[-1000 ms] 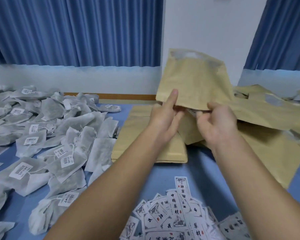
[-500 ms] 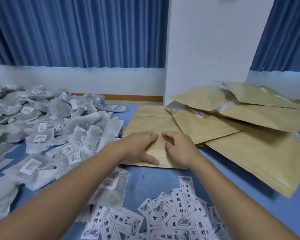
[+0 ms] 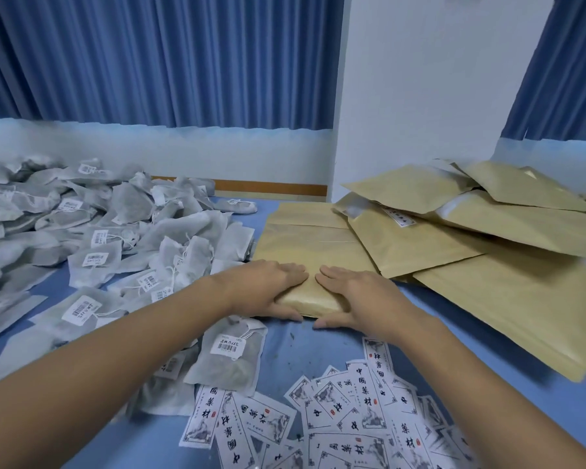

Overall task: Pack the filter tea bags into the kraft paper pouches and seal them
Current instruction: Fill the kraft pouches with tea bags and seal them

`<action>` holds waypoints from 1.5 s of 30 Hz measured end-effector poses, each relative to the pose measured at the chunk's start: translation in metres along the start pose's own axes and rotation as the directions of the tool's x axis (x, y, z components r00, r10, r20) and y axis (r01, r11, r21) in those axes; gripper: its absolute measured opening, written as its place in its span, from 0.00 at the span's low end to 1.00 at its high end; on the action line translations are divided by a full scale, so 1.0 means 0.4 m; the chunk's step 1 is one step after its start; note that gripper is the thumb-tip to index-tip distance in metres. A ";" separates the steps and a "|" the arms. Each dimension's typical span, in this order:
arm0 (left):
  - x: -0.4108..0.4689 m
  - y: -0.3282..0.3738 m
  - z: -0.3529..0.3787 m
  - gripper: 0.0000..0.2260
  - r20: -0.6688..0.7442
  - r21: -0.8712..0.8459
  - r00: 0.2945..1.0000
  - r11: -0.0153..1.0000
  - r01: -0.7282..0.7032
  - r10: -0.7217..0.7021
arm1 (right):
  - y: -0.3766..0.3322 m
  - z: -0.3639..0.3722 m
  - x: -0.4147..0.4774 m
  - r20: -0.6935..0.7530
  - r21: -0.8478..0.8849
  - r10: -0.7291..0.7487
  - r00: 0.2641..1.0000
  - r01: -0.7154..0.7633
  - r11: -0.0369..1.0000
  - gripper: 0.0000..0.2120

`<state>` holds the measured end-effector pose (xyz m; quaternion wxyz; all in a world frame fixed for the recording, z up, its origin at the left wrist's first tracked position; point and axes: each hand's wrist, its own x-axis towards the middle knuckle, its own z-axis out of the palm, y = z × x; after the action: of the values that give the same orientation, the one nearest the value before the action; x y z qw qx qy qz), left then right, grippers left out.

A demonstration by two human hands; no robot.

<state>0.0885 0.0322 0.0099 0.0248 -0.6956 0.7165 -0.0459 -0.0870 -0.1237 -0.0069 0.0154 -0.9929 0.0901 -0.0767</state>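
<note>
Covering the smooth blue tabletop [image 3: 291, 346] are a rumpled heap of grey-white mesh filter tea bags [image 3: 115, 231] at left and slick tan kraft paper pouches [image 3: 487, 265] fanned at right. White printed paper labels [image 3: 352, 418] scatter nearest. Between them lies a flat rectangular pouch stack [image 3: 305, 245]; left hand [image 3: 268, 286] and right hand [image 3: 356, 296] press its near end, fingers straight.

Tea bags [image 3: 115, 238] crowd left, pouches [image 3: 487, 265] right (overlapping), labels [image 3: 335, 418] near, bare cloth [image 3: 437, 313] between.
</note>
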 end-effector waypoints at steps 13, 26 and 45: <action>-0.026 -0.010 -0.081 0.08 -0.261 -0.090 0.964 0.996 0.022 -0.045 | -0.043 -0.066 -0.002 -0.072 -0.086 0.040 0.997 -0.046 0.995 0.18; -0.034 0.237 0.045 0.24 0.146 -0.902 0.590 -0.352 -0.251 -0.794 | -0.097 -0.130 -0.013 -0.055 0.098 0.024 0.998 -0.019 0.995 0.08; -0.034 0.241 0.096 0.17 0.025 -0.917 0.661 -0.280 -0.284 -0.750 | -0.071 -0.069 -0.011 0.038 0.779 -0.002 0.999 -0.029 0.627 0.16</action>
<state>-0.0033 0.0472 -0.0385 -0.7725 -0.5167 0.2351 0.2845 -0.0906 -0.0956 0.0210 0.4449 -0.8893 0.0554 -0.0904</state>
